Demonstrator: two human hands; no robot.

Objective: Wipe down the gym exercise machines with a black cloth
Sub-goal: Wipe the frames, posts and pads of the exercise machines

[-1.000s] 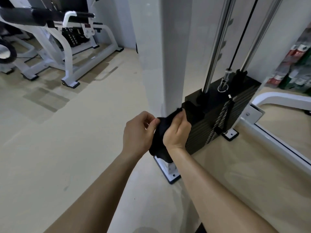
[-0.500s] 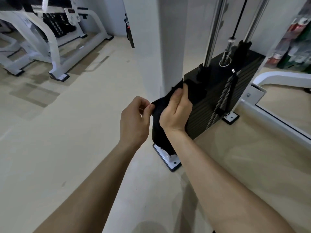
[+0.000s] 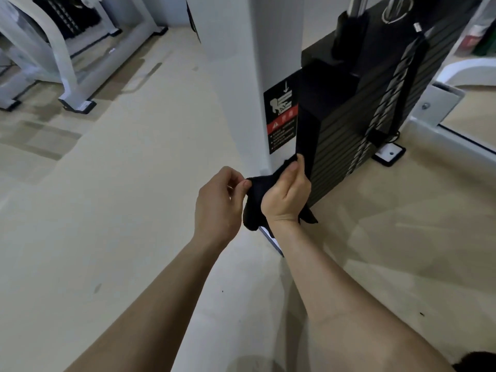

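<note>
A black cloth (image 3: 255, 196) hangs bunched between both hands, low in front of a cable machine. My left hand (image 3: 218, 202) pinches the cloth's left corner between thumb and fingers. My right hand (image 3: 287, 193) grips the cloth's other side, with its fingertips at the lower front corner of the black weight stack (image 3: 346, 124). The machine's white upright post (image 3: 241, 84) stands just left of the stack and carries a black and red warning label (image 3: 281, 116).
Another white-framed machine (image 3: 61, 63) stands at the far left on the beige floor. A white base rail (image 3: 456, 135) runs off to the right behind the stack. A bolted foot plate (image 3: 390, 154) sits by the stack's base. Open floor lies to the left of my arms.
The view has tilted down and closer to the stack. Both hands have dropped with the cloth from the stack's top corner to its lower front corner, exposing the warning label.
</note>
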